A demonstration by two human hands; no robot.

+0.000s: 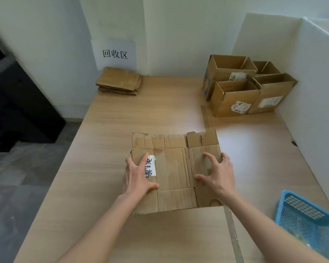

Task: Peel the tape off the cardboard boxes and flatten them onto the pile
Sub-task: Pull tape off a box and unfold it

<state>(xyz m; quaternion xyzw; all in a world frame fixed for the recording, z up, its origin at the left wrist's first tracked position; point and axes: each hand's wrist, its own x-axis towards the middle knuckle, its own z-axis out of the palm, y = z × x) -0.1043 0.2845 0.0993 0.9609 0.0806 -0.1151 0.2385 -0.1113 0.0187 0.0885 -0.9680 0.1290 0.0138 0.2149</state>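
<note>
Near the surface's front edge, my left hand (139, 174) and right hand (217, 173) press the flattened box (174, 168), fingers spread, gripping nothing — crease flat, then carry to the back-left pile (120, 81).

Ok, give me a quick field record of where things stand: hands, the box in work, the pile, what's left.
left hand: flat on the flattened box, fingers spread, beside its white label
right hand: on the box's right part, fingers spread and arched
flattened box: lies flat on the table, near the person
pile: folded cardboard at far left, under the wall sign
open boxes: several, upright, far right
blue basket: near right edge
</note>
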